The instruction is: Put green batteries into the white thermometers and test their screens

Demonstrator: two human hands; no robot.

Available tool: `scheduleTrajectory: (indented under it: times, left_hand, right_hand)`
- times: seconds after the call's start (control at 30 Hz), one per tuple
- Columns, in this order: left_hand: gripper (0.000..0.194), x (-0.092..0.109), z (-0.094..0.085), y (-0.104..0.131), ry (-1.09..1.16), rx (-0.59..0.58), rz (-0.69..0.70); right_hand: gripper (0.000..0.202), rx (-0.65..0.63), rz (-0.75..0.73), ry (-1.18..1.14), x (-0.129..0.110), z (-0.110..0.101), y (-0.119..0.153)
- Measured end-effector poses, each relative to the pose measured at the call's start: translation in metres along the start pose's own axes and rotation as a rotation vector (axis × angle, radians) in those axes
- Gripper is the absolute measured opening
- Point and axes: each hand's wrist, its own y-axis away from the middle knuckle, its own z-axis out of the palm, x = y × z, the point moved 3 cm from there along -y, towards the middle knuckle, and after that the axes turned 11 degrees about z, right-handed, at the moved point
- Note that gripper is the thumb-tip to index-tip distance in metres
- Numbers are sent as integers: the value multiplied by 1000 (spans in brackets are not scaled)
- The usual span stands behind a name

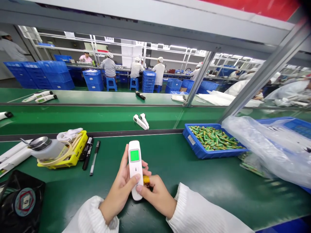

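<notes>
A white infrared thermometer, its small screen lit green, is held upright above the green bench. My left hand wraps round its left side and back, the thumb resting on the front below the screen. From the right, my right hand grips the lower end, thumb on the front face. A yellow-orange cover sits on a finger of the right hand. What the fingers do behind the thermometer is hidden.
A blue tray of batteries stands right, beside a clear plastic bag. Left are a yellow basket, pens and a black fan. Two white thermometers lie on the green conveyor belt. Co-workers sit beyond.
</notes>
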Motion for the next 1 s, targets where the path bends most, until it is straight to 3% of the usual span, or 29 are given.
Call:
scheduleTrajectory:
  times: [0.3,0.73,1.0]
  left_hand:
    - [81,6,-1,0,46,-28,-79]
    - [78,-1,-2,-1,84,-71,-65]
    - [77,0,-1,0,110,-94,-104]
  right_hand:
    - [44,10,13,-68,-2,1,1]
    - [56,102,45,-52,4,-2,2]
    - [52,95,41,-100,6,-2,-2]
